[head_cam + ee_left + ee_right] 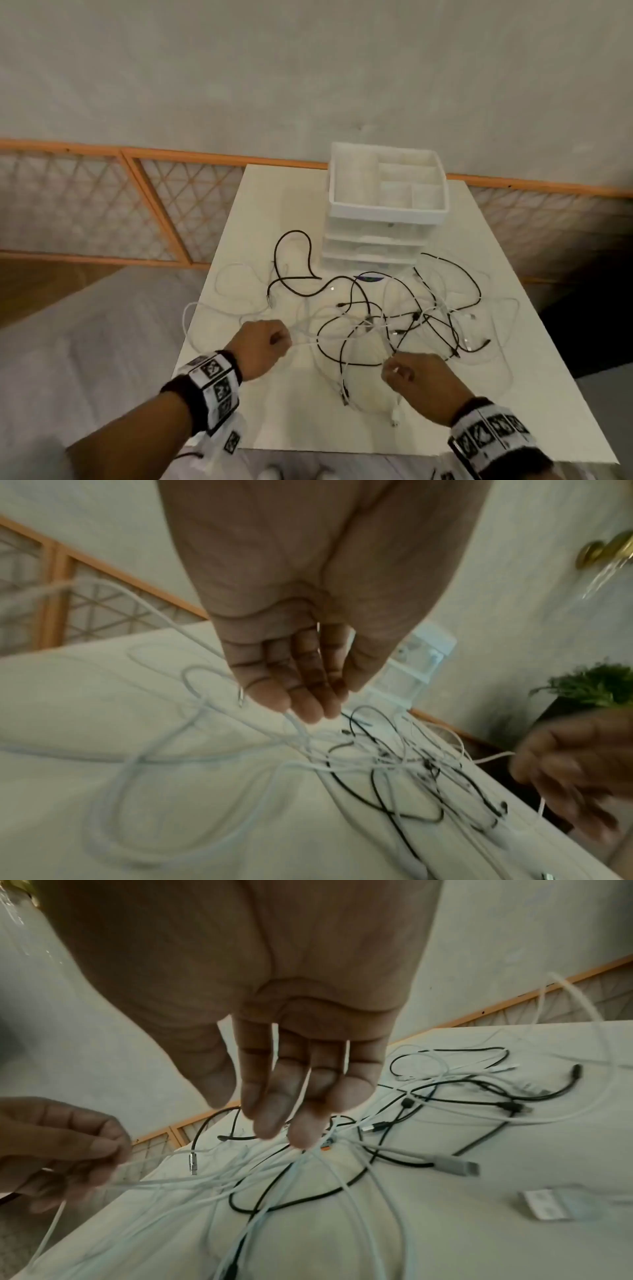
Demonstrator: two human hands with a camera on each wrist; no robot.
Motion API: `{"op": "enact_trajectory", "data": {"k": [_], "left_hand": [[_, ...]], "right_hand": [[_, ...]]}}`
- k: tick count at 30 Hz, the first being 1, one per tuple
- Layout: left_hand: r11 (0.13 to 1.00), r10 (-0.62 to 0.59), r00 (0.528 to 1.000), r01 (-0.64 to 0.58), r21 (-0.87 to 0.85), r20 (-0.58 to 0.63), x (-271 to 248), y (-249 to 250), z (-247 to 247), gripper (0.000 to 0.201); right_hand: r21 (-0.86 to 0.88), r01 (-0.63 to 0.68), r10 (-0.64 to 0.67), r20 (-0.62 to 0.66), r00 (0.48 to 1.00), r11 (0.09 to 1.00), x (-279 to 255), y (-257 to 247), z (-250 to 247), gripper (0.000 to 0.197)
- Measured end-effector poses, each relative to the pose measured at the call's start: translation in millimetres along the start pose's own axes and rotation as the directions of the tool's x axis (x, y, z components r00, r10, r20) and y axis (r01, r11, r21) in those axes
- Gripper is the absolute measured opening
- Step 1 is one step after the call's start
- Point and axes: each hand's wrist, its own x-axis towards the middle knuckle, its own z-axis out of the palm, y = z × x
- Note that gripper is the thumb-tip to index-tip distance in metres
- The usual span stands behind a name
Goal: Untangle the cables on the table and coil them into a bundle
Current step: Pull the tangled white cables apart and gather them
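— What is sitting at the far left of the table [507,394]?

— Loose white cable is looping out past the table's left edge there, and a black cable [294,270] is curling in a tall loop a little further in, behind the left hand [262,344].

— And what is that hand doing?

— It is hovering above the near left part of the table with its fingers curled, and it is pinching a white cable [308,337]. In the right wrist view the strand is running out from between its thumb and fingers toward the pile. The cable is leaving the grip to the right, stretched above the tabletop and heading straight into the knot.

— Where is the knot itself lying?

— The tangle of cables [404,325] is spreading over the middle of the table, black and white strands crossing each other, between the two hands and beyond them. Behind it a white drawer organizer [387,205] is standing at the back of the table.

— And the right hand [416,385]?

— It is hanging over the near edge of the tangle, fingers bent downward. In its own wrist view the fingertips [301,1134] are meeting a bunch of white strands right below them; it seems to be pinching a thin white strand, which the left wrist view shows running through that hand. Most of the pile is lying just beyond and left of its fingers, with more plugs trailing off to the right.
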Motion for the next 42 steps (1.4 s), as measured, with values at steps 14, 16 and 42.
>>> {"op": "enact_trajectory", "data": {"k": [14,16,42], "left_hand": [[0.904,-0.211,0.976,0.177,0.390,0.046,29,2,75,0.039],[0.917,-0.177,0.983,0.150,0.370,0.039,30,8,70,0.032],[0.936,0.140,0.956,-0.213,-0.281,-0.259,22,76,-83,0.025]], "right_hand": [[-0.017,-0.070,0.070,0.028,0.997,0.997,70,-40,55,0.026],[-0.004,-0.030,0.030,-0.019,0.999,1.000,72,-44,51,0.039],[0.267,-0.097,0.221,-0.486,0.846,0.959,40,-48,-123,0.096]]}}
